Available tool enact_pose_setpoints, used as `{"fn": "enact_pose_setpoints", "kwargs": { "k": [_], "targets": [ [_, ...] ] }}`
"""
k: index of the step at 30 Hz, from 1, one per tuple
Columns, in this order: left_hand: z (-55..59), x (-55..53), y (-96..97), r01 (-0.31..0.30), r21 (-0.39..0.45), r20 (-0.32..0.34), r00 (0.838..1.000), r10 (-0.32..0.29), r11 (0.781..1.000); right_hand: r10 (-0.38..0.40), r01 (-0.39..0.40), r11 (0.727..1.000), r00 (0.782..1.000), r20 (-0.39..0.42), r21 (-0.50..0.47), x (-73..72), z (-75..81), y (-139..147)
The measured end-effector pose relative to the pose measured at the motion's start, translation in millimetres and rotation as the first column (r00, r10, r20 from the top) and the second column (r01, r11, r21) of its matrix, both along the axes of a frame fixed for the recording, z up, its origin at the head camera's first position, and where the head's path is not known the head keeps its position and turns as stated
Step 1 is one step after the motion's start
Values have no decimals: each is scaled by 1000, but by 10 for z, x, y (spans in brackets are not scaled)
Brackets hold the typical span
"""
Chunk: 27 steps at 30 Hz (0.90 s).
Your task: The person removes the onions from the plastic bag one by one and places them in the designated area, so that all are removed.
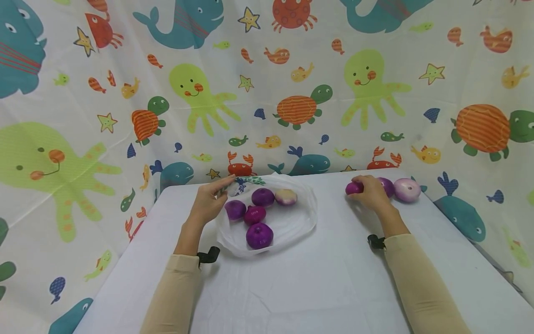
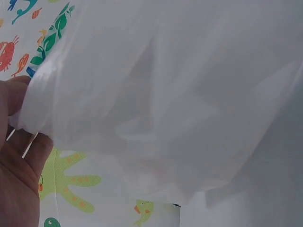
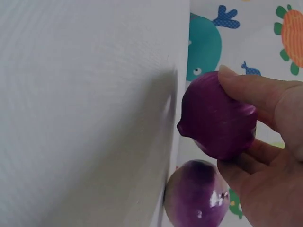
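Purple onion sits in the right grip, grasped between thumb and fingertips; whether its underside is clear of the desk is hard to tell. Just beside that grip, on its right, two more onions stand in a row on the desk, one purple and one paler. Well to the left of it, a white plastic bag is spread wide, its far left edge pinched by the left grip. To the right of this left grip, and partly nearer the person, five onions lie within the bag's spread. Judging by this layout, the step in hand seems to be picking up one onion from the row at the right, with the bagging only partly done. The next move would call for a lift and a long carry leftward from the row, lowering onto the bag's bare right part, while the left grip holds the thin edge up so it does not fold over.
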State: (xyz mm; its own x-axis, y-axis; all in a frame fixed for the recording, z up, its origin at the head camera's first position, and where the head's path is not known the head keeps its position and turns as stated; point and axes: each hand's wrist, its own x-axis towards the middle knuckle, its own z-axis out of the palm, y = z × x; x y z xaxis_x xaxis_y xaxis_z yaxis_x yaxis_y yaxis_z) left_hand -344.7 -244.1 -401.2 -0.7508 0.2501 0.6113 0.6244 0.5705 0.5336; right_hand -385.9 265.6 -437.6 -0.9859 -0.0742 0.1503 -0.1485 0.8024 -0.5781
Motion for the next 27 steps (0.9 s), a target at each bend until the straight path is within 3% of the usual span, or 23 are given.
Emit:
{"fn": "enact_pose_setpoints", "kwargs": {
  "k": [15,27],
  "targets": [
    [-13,-5,-9,-5,-5,1,1000,5,1000,-15,13,998,999,34,58,15,7,-19],
    [-1,-7,-9,-7,-2,2,1000,7,1000,-32,31,998,999,38,47,4,14,-36]
  ]
}}
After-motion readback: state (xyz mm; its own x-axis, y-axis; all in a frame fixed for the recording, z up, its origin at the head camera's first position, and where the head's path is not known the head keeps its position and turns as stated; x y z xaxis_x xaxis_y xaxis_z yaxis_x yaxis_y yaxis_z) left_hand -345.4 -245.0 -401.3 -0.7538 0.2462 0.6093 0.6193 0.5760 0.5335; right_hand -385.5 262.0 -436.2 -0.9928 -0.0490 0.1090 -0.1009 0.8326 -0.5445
